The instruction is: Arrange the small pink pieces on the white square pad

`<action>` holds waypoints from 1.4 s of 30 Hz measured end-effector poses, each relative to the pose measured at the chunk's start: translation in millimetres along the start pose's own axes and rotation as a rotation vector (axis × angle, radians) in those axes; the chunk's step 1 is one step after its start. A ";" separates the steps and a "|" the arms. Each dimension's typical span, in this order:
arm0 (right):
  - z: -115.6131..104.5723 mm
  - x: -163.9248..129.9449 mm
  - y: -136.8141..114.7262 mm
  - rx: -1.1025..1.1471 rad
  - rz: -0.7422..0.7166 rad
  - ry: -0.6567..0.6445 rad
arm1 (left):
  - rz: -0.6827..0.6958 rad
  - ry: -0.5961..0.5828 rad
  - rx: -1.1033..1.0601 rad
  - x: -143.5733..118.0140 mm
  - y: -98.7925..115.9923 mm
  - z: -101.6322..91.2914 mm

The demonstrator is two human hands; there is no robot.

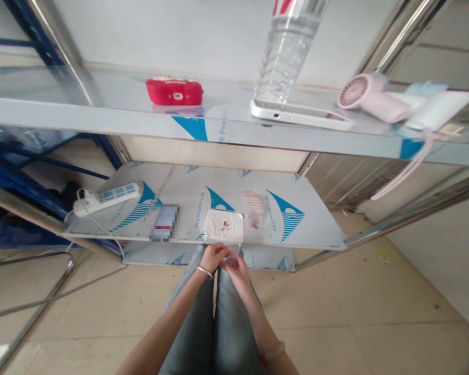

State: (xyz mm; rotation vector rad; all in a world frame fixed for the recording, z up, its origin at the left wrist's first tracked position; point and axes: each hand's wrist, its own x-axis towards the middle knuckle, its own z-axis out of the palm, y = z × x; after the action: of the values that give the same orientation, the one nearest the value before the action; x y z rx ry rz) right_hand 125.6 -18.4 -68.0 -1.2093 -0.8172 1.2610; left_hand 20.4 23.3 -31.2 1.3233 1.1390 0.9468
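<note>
Just in front of the lower shelf's edge, above my knees, my left hand (216, 255) and my right hand (236, 266) meet with fingers pinched. Between them is a small see-through piece (233, 255) that looks like thin plastic; its exact kind is too small to tell. Right beyond my fingers, a white tissue-like sheet or packet (223, 226) lies on the shelf with small reddish bits (225, 225) in its middle. To its right is a row of small clear packets with pink contents (252, 202), with a clear bag holding pinkish-red bits (254, 221) nearer to me.
The lower shelf (312, 229) also bears a blurred-out phone-like object (164, 223) and a white power strip (107, 199) with its cable. On the upper shelf (121, 117) are a red case (174, 92), a water bottle (285, 62), a white phone (300, 114) and a pink handheld fan (371, 96).
</note>
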 end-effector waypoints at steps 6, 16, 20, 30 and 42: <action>-1.6 -12.1 -43.5 0.030 0.155 -0.050 | -0.090 0.067 -0.177 5.9 25.4 -23.9; 10.8 -12.0 -60.6 -0.066 0.104 0.104 | -0.168 0.085 -0.144 -28.9 31.8 -36.2; 15.0 -14.1 -66.3 -0.090 0.088 0.113 | -0.050 0.094 -0.038 -32.3 35.3 -40.3; 18.1 -12.1 -68.8 -0.091 0.041 0.131 | 0.068 0.103 0.164 -38.0 51.4 -57.3; 23.3 -9.9 -67.8 -0.183 0.003 0.041 | 0.059 0.045 0.119 -37.8 53.8 -53.9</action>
State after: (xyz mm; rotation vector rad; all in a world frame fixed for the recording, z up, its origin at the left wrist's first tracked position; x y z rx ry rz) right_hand 118.9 -15.8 4.0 -1.3776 -0.9164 1.1795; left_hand -34.8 1.9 29.8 1.4441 1.2120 0.9679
